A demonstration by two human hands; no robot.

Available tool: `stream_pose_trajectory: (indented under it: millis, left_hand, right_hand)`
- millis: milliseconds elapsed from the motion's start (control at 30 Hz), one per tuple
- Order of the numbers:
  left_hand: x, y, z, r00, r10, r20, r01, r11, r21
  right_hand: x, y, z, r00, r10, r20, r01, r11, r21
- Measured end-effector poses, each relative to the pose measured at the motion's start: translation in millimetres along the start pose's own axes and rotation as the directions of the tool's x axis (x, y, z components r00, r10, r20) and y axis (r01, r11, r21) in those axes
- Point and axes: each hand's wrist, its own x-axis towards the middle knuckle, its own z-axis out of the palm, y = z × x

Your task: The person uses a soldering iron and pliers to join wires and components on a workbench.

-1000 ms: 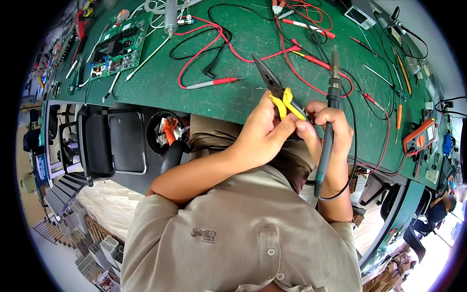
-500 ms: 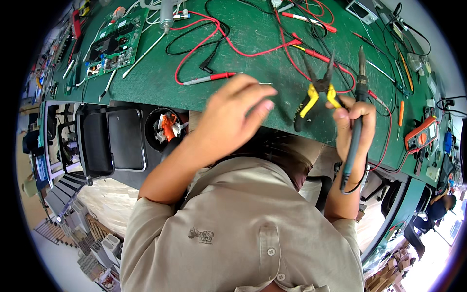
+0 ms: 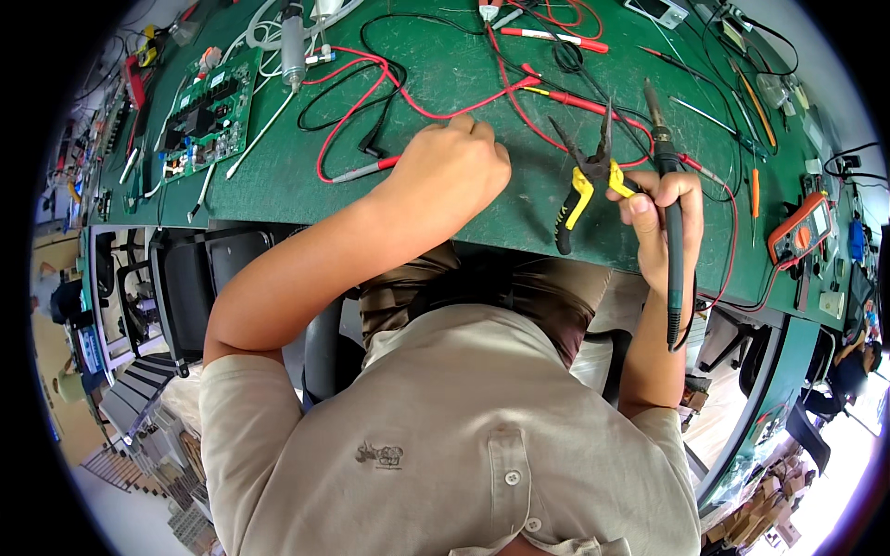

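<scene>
Your right hand [image 3: 653, 232] clasps grey soldering iron [image 3: 674, 250] and yellow-black pliers [image 3: 591, 172], nothing nipped yet. Left hand [image 3: 457, 171], nine o'clock: curled, contents hidden.

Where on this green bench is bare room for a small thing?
Bare bench shows between the left hand and the pliers, and, on the near side, between the white cable and the grey-red probe. Crowded: beyond the pliers, around the red probe and black coiled lead.

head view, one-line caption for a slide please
Right hand holding a soldering iron and open yellow-handled pliers at a green workbench, left hand partly covering a red-and-grey probe.
</scene>
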Motion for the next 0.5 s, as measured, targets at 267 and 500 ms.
stream_pose_trajectory:
  millis: [267,500]
  left_hand:
    - [10.4,-22.6,9.8,0.998,0.059,-0.012,-0.060,0.991,-0.116]
    - [1.5,-49.6,-5.8,0.967,-0.252,0.038,0.202,0.667,-0.718]
  right_hand:
    - [4.2,10.9,8.8,0.998,0.009,-0.062,0.005,0.974,0.225]
    - [15.4,7.1,19.1,0.998,0.014,-0.057,0.005,0.946,0.324]
